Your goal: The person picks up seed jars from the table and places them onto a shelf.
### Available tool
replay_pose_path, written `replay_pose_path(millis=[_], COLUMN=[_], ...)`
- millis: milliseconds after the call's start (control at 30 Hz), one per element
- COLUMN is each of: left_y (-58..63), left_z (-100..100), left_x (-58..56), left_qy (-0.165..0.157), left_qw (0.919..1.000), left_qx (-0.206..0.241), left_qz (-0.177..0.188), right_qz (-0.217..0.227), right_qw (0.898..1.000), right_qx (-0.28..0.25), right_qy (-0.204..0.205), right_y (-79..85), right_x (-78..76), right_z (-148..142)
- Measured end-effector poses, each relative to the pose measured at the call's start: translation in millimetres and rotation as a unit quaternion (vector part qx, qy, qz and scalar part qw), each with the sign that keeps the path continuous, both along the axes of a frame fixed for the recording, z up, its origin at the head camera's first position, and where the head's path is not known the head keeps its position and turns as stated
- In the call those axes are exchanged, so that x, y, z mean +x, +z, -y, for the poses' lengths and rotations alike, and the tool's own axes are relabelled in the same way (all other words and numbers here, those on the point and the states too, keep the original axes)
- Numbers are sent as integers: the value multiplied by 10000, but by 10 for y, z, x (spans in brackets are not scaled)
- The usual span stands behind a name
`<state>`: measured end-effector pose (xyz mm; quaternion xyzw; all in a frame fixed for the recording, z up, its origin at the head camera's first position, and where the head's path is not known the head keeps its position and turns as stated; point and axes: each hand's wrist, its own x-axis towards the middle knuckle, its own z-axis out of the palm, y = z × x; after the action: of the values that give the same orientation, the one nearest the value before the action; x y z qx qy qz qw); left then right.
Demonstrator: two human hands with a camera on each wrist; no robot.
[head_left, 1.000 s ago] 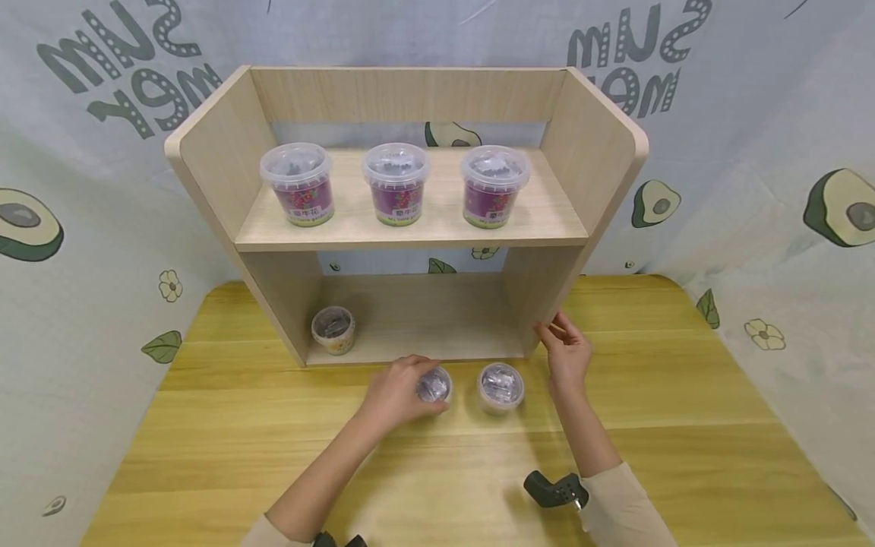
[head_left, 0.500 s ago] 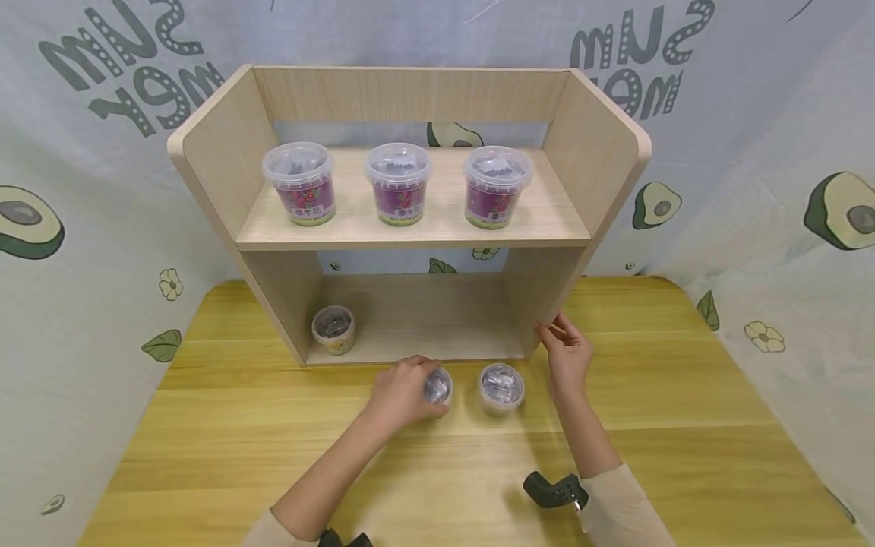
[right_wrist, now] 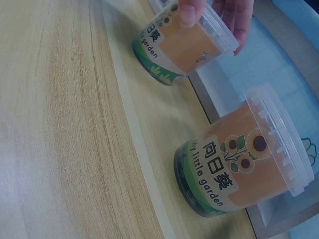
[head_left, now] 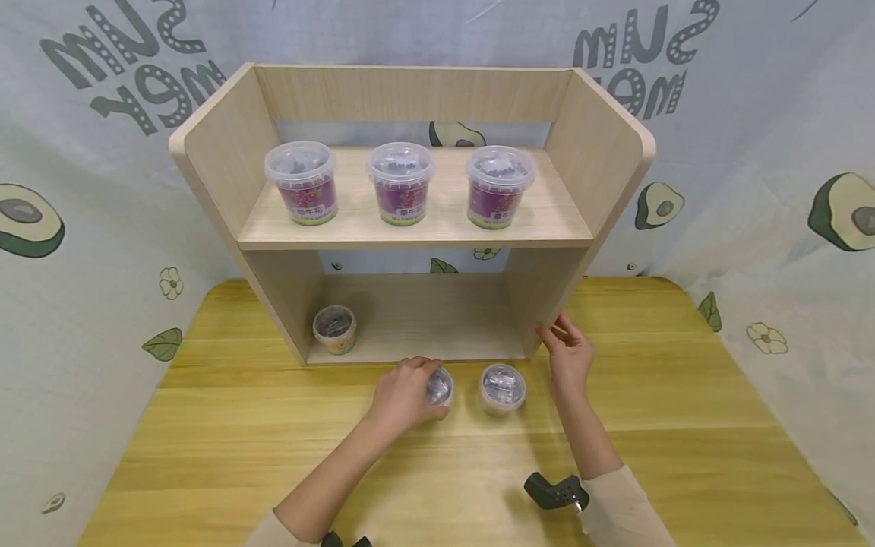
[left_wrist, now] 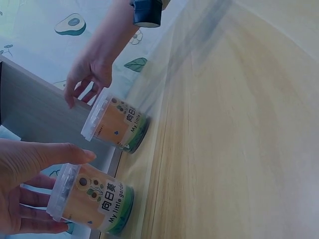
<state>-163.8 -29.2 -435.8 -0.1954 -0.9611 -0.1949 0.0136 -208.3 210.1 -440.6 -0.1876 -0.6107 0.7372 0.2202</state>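
Observation:
My left hand (head_left: 408, 395) holds a small lidded plastic planter cup (head_left: 439, 387) on the table before the shelf, thumb on one side and fingers on the other. In the left wrist view this cup (left_wrist: 94, 199) has an orange label with sunflowers and a green base. A matching cup (head_left: 502, 389) stands upright to its right, between my hands. My right hand (head_left: 569, 355) pinches the lower front edge of the wooden shelf's (head_left: 444, 245) right side panel.
On the upper board are three purple-labelled lidded cups (head_left: 403, 186). A lidded cup (head_left: 335, 328) sits in the lower compartment's left corner. The wooden table (head_left: 683, 425) extends to both sides, with a patterned curtain (head_left: 745, 228) behind.
My left hand has edged slightly to the right and closed in further around the cup's lid. My right hand stays at the shelf panel.

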Motion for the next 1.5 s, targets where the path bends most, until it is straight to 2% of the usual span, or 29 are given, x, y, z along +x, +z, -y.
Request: replay_pose_path(millis=[233, 400, 533, 800, 933, 1300, 1500], left_y=[12, 53, 154, 434, 501, 503, 558], left_z=[-10, 51, 150, 341, 403, 571, 669], left_x=[11, 19, 12, -29, -42, -166, -342], left_qy=[39, -2, 76, 196, 175, -241, -986], left_qw=[9998, 9983, 9965, 9980, 9981, 9969, 9924], left_qx=[200, 559, 777, 562, 486, 282, 315], left_qz=[27, 185, 296, 223, 328, 692, 672], right_qz=[-31, -87, -64, -17, 20, -2, 44], right_qw=[10000, 9999, 10000, 10000, 10000, 10000, 10000], right_qx=[64, 33, 19, 40, 51, 76, 61], right_qy=[-20, -41, -18, -5, 3, 23, 29], right_y=[6, 12, 15, 9, 7, -5, 6], right_x=[7, 7, 8, 2, 7, -3, 6], right_z=[-17, -9, 0, -3, -3, 6, -5])
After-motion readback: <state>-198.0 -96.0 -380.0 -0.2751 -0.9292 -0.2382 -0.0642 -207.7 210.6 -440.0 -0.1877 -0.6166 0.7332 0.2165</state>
